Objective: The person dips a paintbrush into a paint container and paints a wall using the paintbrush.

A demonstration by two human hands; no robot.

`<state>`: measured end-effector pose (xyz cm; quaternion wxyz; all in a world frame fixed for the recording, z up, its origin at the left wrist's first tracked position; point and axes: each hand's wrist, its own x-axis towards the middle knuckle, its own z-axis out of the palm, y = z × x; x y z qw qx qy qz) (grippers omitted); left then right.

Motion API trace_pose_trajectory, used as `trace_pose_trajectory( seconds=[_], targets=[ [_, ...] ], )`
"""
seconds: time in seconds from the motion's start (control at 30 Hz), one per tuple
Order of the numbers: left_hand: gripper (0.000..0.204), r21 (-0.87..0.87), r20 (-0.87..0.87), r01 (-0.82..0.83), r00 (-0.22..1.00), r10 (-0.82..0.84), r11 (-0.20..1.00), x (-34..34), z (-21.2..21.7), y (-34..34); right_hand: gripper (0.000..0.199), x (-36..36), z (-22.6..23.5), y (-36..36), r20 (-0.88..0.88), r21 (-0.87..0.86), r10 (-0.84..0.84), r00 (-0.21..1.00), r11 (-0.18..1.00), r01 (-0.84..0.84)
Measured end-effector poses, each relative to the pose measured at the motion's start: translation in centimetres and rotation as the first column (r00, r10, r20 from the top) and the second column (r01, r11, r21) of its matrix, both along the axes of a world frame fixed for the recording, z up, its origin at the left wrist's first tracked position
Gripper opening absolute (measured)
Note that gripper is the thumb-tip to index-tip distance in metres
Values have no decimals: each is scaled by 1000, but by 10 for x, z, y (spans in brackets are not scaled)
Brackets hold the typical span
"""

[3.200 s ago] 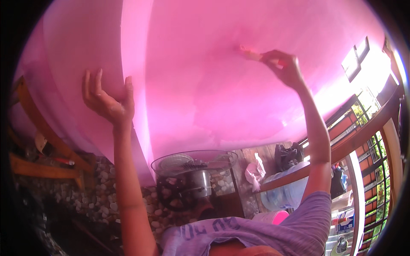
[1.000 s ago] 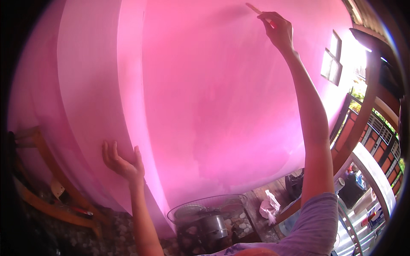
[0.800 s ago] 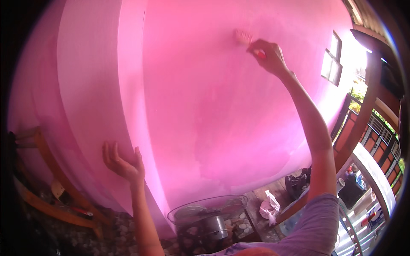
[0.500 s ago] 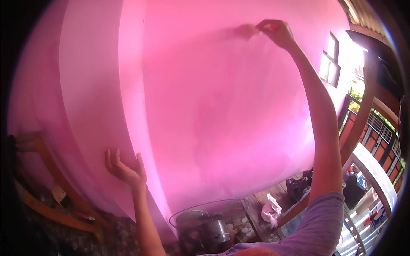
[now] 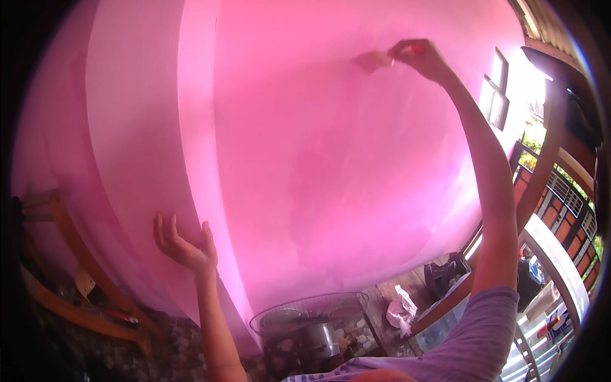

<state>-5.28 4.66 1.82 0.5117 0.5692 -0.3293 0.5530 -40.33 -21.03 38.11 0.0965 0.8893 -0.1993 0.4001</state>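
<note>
Since half a second ago, little is changed: the brush has been kept high on the wall. The pink wall (image 5: 331, 165) fills the view. A wire basket (image 5: 305, 315) with a metal pot (image 5: 318, 340) is seen below. The left hand (image 5: 184, 245) is spread flat against the corner. The right hand (image 5: 423, 58) is pinched on the paintbrush (image 5: 375, 60), bristles touching the wall.

Right hand (image 5: 425, 58) presses a paintbrush (image 5: 375, 60) high on the pink wall (image 5: 331, 178); left hand (image 5: 184, 245) rests open against the wall's lower corner, above a wire basket (image 5: 305, 318).
</note>
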Motion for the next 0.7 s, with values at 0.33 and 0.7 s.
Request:
trace_pose_trajectory(
  seconds=[0.33,0.7],
  targets=[
    [55,-13,13,17,1000,-17,1000,-5,2,-3,8,8,-51,7,196,-351,2,981,934,68],
    [56,-30,17,65,998,-65,997,-3,-3,-8,10,2,-23,13,276,-267,-80,958,951,157]
  ],
)
